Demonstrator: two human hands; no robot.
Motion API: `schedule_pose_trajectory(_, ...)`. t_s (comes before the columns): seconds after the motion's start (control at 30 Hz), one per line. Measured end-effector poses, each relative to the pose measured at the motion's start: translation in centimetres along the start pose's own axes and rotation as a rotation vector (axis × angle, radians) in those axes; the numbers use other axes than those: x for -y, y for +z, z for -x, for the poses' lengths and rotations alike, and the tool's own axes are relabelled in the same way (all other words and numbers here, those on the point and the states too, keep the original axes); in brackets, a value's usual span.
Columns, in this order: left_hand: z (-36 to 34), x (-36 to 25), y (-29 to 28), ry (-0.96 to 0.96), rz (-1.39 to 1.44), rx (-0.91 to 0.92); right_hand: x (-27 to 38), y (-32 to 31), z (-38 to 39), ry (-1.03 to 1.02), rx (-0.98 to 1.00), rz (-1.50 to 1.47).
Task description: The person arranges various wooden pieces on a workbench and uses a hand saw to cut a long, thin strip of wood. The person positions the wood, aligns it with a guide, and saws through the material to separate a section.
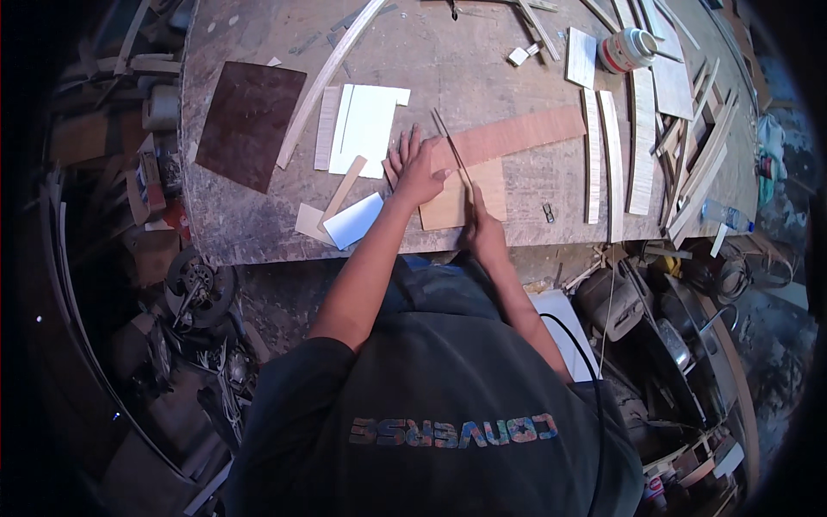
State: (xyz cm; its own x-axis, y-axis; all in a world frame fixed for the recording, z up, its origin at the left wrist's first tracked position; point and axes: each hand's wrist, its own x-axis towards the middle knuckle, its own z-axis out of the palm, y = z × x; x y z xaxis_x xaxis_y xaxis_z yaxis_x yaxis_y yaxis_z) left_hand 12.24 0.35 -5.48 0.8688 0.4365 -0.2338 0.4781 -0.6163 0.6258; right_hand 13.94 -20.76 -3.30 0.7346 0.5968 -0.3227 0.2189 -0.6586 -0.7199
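Note:
A long reddish wood veneer strip [534, 133] lies diagonally across a lighter square wooden board [444, 211]. My left hand [415, 168] rests flat over the left part of the strip, fingers spread, thumb beside a long thin blade-like tool [452, 146]. My right hand [484, 228] grips that tool at its near end, and the blade crosses the strip at a slant. Left of my hands are a white cut sheet [362, 129], a small pale blue-white piece [353, 221] and a narrow tan offcut [343, 188].
The worn workbench [233, 237] carries a dark brown panel [250, 121], a curved batten [317, 95], pale strips [639, 164], a white can [620, 52], a small metal clip [549, 213] and a plastic bottle [724, 215]. Cluttered scrap, a wheel [194, 280] and containers [607, 302] surround the bench below.

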Motion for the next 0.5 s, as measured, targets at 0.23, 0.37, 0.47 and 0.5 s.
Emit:
schedule_pose_trajectory(0.23, -0.1, 0.1, 0.2, -0.007, -0.003, 0.008, 0.1, -0.8, 3.0, 0.071, 0.087, 0.019)
schedule_pose_trajectory(0.37, -0.3, 0.3, 0.3, 0.026, 0.002, -0.010, 0.5, 0.5, -0.9, -0.040, -0.003, 0.018)
schedule_pose_trajectory(0.47, -0.1, 0.3, 0.1, 0.003, 0.005, 0.004, 0.0, -0.1, 0.6, -0.029, 0.018, -0.019)
schedule_pose_trajectory(0.5, -0.2, 0.1, 0.0, -0.014, 0.009, 0.011, -0.5, -0.5, 2.2, 0.027, 0.055, -0.025)
